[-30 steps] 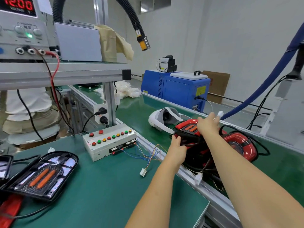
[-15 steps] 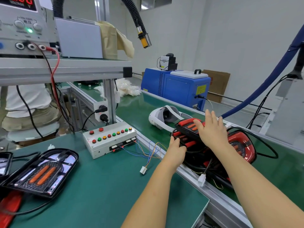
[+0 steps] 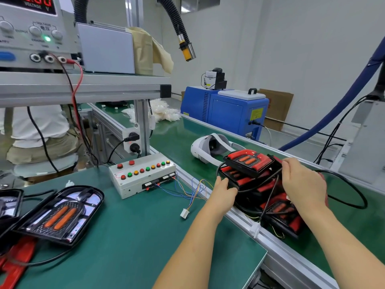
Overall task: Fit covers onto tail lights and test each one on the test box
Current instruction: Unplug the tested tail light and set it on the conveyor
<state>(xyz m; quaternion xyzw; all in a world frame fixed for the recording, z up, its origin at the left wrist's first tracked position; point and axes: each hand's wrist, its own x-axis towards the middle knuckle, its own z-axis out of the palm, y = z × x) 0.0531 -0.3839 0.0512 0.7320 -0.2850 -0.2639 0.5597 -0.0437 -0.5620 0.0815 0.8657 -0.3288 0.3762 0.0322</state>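
Tail lights gripped: right hand, seemingly left hand.

Of the person, only two arms and their hands show, entering from the bottom edge of the view. The left forearm is bare along all its visible length, slim, and narrows gently to the wrist. The right forearm is bare too and looks broader, being nearer the camera. The left hand is bare and seen from the back, its knuckles lightly marked. The right hand is likewise bare, its back smooth, its fingers slender. Any clothing lies outside the frame, so it cannot be told
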